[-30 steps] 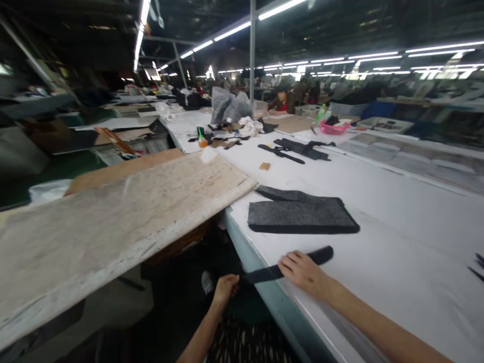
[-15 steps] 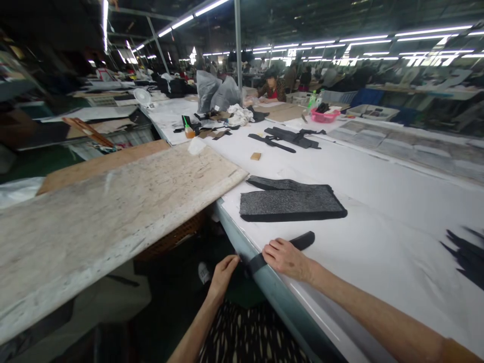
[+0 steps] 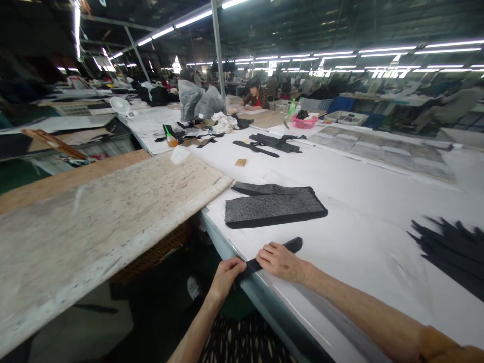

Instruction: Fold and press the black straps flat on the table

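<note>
A narrow black strip (image 3: 293, 245) lies across the front edge of the white table (image 3: 363, 242). My left hand (image 3: 229, 273) pinches its near end at the table edge. Pressed on the strip, my right hand (image 3: 278, 259) has its fingers bent together around it, and the far end sticks out past the knuckles. Behind the hands lie dark grey fabric pieces with black edges (image 3: 276, 206), stacked or folded. At the right is a fanned pile of black strips (image 3: 454, 252).
A stained board (image 3: 94, 217) overlaps the table's left corner. Farther back are a small tan block (image 3: 240, 162), more black pieces (image 3: 278, 143), an orange-filled bottle (image 3: 172, 140), grey bags (image 3: 207, 103) and a pink basket (image 3: 304, 122). A person leans over the far table end.
My left hand has moved right and up to the table edge, closer to my right hand. The view has turned right, showing more of the black pile.
</note>
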`<state>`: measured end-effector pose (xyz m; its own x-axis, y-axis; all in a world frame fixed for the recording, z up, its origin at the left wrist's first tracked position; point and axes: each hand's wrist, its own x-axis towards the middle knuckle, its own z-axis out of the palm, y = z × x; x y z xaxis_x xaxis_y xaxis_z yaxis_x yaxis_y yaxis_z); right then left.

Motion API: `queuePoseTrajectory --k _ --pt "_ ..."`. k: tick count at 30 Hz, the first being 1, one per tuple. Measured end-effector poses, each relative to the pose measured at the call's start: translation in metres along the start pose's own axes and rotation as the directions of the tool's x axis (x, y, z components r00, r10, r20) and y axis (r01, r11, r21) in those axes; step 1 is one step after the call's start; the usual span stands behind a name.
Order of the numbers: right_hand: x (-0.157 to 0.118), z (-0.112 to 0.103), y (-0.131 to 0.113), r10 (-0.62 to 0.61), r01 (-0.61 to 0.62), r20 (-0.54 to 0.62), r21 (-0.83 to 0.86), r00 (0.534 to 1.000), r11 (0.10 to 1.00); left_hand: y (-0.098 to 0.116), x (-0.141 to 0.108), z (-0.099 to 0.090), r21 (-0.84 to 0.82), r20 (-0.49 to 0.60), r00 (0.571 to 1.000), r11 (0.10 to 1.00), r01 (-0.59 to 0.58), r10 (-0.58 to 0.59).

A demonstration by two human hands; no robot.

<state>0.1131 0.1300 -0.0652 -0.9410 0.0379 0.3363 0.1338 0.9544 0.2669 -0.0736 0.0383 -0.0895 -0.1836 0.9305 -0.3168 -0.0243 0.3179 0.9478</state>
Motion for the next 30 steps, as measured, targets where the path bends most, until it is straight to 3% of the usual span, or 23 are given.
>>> queuePoseTrajectory --k 7,10,14,21,25,30 --pt "-0.048 -0.010 0.022 0.114 -0.115 -0.021 -0.037 0.993 0.993 0.001 0.003 0.000 -0.037 0.048 0.998 0.999 0.031 -0.029" --pt "-0.055 -0.011 0.026 0.127 -0.128 -0.033 -0.029 0.991 0.991 -0.001 0.006 -0.002 -0.024 0.052 0.998 0.999 0.038 -0.037" --pt "-0.037 -0.007 0.020 0.115 -0.116 -0.022 -0.024 0.993 0.993 -0.015 0.008 -0.012 0.016 0.015 0.999 0.999 0.051 -0.051" --pt "0.015 0.006 -0.007 -0.025 0.025 0.008 0.001 1.000 1.000 -0.043 -0.012 -0.050 0.061 -0.104 0.985 0.988 0.141 -0.135" --pt "0.014 0.005 -0.005 -0.044 0.044 0.012 0.017 0.999 0.999 -0.040 -0.028 -0.064 0.069 -0.115 0.980 0.983 0.169 -0.160" --pt "-0.005 0.001 0.007 -0.017 0.017 0.000 -0.026 1.000 1.000 -0.029 -0.035 -0.069 0.128 -0.124 0.980 0.977 0.169 -0.154"
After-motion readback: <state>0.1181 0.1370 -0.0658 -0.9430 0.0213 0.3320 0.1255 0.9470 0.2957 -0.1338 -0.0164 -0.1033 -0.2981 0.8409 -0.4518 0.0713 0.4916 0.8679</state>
